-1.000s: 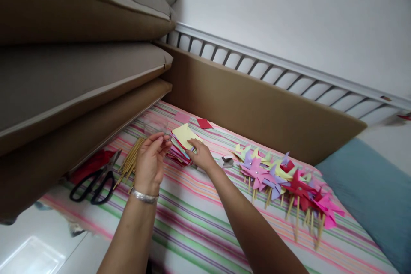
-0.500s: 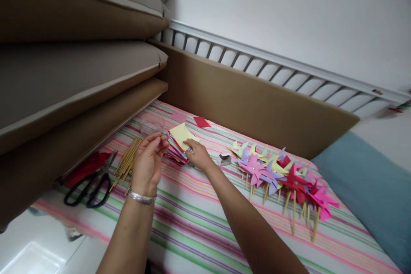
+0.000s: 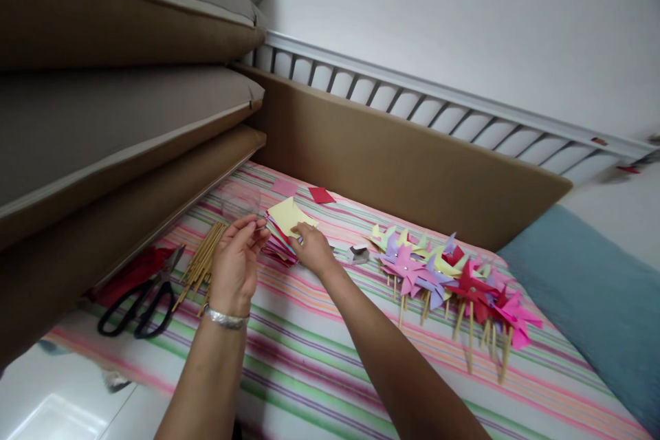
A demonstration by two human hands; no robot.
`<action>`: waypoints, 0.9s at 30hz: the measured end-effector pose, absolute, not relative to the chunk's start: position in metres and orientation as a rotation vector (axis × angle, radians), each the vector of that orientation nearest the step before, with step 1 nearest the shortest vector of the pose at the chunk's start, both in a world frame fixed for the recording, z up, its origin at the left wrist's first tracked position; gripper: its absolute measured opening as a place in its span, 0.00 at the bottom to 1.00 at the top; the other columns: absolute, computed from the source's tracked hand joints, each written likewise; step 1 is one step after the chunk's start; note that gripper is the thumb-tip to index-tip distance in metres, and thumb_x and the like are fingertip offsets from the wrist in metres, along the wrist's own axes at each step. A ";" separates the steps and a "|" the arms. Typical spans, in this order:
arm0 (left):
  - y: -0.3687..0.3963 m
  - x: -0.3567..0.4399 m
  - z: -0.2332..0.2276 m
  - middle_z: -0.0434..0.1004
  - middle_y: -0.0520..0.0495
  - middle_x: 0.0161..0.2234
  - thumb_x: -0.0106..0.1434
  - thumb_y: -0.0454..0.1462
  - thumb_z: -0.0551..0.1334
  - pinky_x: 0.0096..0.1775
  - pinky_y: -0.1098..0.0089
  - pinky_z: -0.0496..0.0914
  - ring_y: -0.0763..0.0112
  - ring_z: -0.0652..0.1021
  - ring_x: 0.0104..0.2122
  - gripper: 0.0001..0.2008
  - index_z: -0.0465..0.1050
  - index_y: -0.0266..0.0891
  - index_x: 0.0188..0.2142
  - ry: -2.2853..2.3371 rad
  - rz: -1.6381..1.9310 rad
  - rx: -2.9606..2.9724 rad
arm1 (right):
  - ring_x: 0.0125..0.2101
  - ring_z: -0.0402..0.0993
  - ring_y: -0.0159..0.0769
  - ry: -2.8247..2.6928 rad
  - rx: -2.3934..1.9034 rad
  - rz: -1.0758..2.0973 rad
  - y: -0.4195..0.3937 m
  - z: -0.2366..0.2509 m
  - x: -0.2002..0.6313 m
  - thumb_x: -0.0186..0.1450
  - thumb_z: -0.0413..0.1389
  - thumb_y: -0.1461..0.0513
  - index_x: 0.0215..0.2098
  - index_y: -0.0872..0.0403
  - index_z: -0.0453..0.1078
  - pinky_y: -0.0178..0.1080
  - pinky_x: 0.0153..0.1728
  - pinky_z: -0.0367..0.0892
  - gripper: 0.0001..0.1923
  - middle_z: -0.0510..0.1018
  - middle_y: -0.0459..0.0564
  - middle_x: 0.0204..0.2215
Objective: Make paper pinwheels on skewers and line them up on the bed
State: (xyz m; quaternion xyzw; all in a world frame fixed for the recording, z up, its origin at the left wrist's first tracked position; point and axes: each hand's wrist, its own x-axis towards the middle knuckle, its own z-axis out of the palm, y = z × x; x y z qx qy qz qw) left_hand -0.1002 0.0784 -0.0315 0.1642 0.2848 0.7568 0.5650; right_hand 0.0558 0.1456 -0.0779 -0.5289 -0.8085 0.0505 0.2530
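My left hand [image 3: 236, 265], wearing a silver bracelet, is raised beside the paper stack, thumb and fingertips pinched together. What sits between those fingertips is too small to make out. My right hand [image 3: 313, 249] reaches to the near right side of a stack of coloured paper squares [image 3: 281, 237]. Its index finger lies over the pale yellow top sheet [image 3: 289, 212], the thumb lower at the stack's edge. Bamboo sticks [image 3: 202, 262] lie in a bundle left of my left hand. A small open grey box [image 3: 357, 254] stands right of my right hand.
Black-handled scissors [image 3: 147, 299] lie by red material [image 3: 137, 271] on the left. Finished paper pinwheels [image 3: 458, 282] cluster on the right. Behind the stack are a pink square [image 3: 284, 186], a red square [image 3: 322, 195] and a clear container [image 3: 240, 201]. Stacked cushions [image 3: 128, 130] overhang the striped cloth [image 3: 330, 357].
The right thumb has come in against the stack's edge, with the index finger still on the yellow sheet. My left hand keeps its pinch. The whole view has shifted slightly.
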 end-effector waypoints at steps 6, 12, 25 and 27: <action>0.078 -0.101 -0.031 0.78 0.51 0.26 0.47 0.31 0.67 0.36 0.71 0.71 0.75 0.77 0.26 0.08 0.73 0.36 0.30 0.643 1.772 0.366 | 0.36 0.71 0.35 -2.140 -1.440 0.123 0.146 -0.075 0.054 0.62 0.50 0.64 0.33 0.54 0.72 0.33 0.39 0.61 0.08 0.77 0.49 0.32; 0.078 -0.095 -0.031 0.78 0.50 0.25 0.46 0.31 0.67 0.35 0.71 0.71 0.74 0.77 0.26 0.09 0.73 0.35 0.29 0.660 1.722 0.366 | 0.32 0.73 0.35 -2.026 -1.479 0.125 0.146 -0.075 0.051 0.62 0.50 0.64 0.31 0.53 0.74 0.33 0.34 0.62 0.09 0.79 0.48 0.29; 0.080 -0.059 -0.042 0.79 0.41 0.36 0.59 0.35 0.60 0.42 0.68 0.70 0.69 0.78 0.35 0.06 0.74 0.33 0.33 0.534 1.320 0.257 | 0.45 0.71 0.40 -2.025 -1.226 -0.317 0.108 -0.039 0.072 0.65 0.50 0.64 0.36 0.54 0.72 0.46 0.52 0.58 0.09 0.78 0.52 0.40; 0.078 -0.051 -0.041 0.79 0.43 0.33 0.60 0.35 0.59 0.38 0.69 0.71 0.70 0.78 0.33 0.07 0.74 0.34 0.32 0.478 1.289 0.238 | 0.47 0.70 0.41 -2.065 -1.135 -0.448 0.084 -0.041 0.077 0.64 0.51 0.66 0.37 0.54 0.72 0.50 0.55 0.54 0.08 0.78 0.52 0.42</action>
